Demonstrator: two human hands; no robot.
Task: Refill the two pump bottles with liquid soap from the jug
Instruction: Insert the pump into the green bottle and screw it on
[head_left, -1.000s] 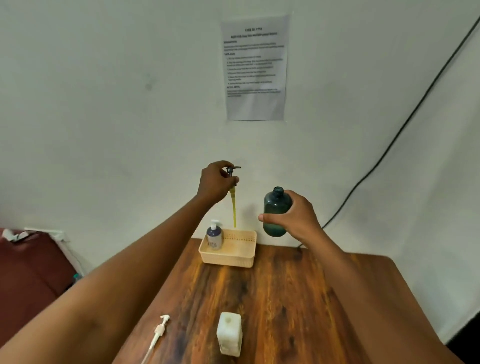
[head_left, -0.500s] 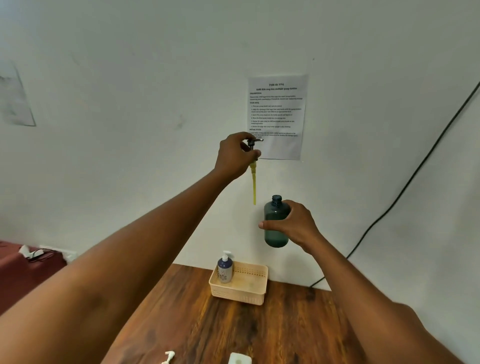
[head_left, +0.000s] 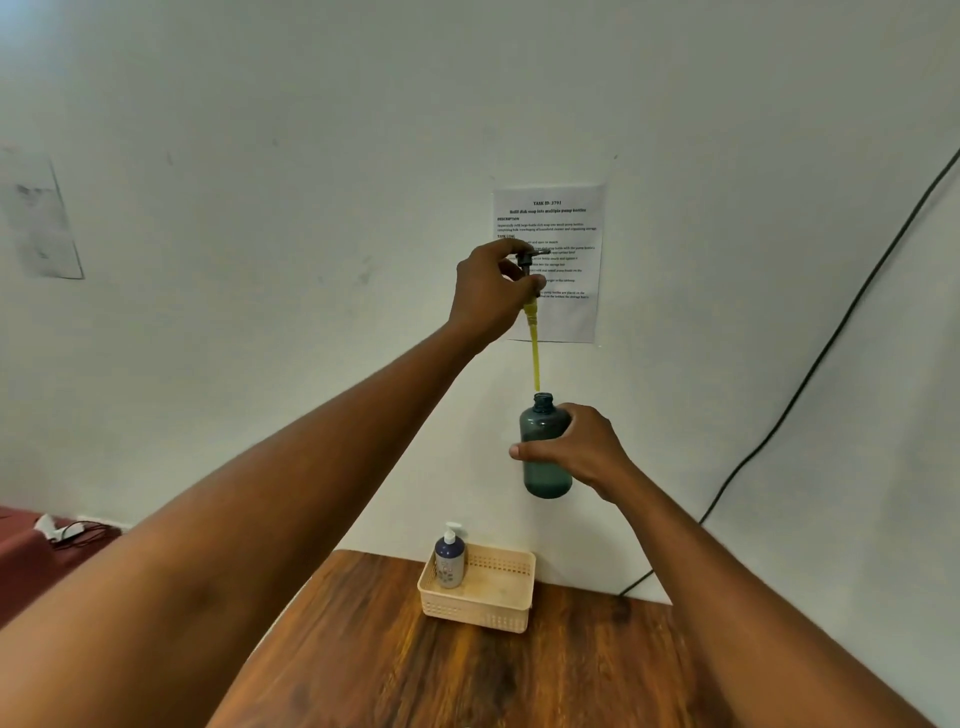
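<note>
Support surface: wooden table (head_left: 519, 675), dark reddish-brown, pronounced grain running toward the wall. Far edge butts against the white wall; the table's near part is cut off by the bottom of the view and partly covered by both forearms.

Landmark: cream perforated basket (head_left: 485, 605), standing directly on the table close to the far edge, just short of the wall. Rectangular, open top, upright.

Inside the basket, in its left end: one dark blue pump bottle (head_left: 449, 561) with white pump head, upright, touching the left wall. Remainder of basket floor bare.
</note>
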